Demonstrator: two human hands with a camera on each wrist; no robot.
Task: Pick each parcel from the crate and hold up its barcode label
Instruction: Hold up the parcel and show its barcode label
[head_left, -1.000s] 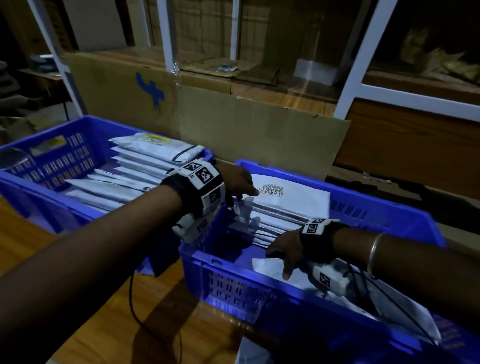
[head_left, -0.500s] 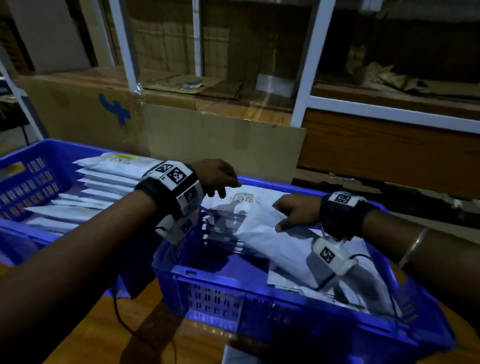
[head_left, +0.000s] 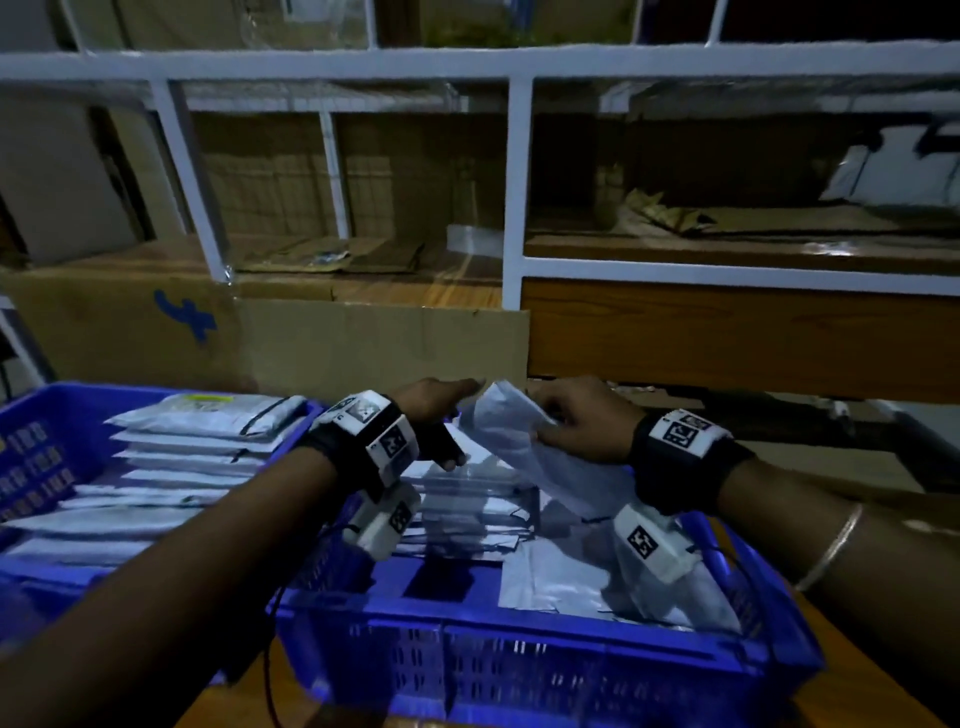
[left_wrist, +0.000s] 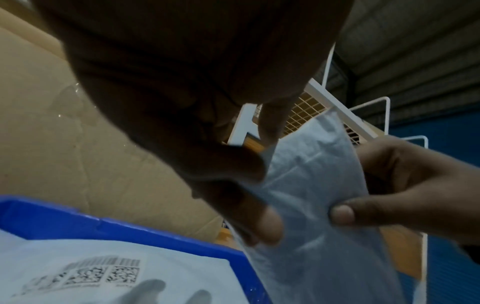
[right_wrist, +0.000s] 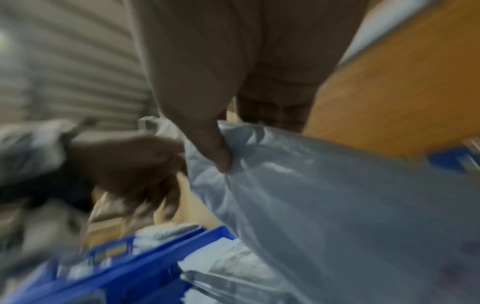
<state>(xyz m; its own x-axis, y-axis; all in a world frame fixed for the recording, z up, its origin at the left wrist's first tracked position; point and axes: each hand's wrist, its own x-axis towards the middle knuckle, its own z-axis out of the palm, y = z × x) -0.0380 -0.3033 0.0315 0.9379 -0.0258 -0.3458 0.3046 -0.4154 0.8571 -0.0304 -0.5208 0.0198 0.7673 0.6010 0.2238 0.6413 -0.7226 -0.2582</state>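
Dim white shelving (head_left: 514, 171) and cardboard back the wooden bench. Right hand (head_left: 582, 423) pinches a grey poly mailer (head_left: 524, 441) thumb against fingers; left hand (head_left: 431, 402) pinches its far edge, above the near blue crate (head_left: 519, 660). No label faces us: it likely needs turning, then lifting.

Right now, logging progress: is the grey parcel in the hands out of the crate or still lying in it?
Out. The grey parcel hangs above the blue crate, gripped by the right hand and the left hand.
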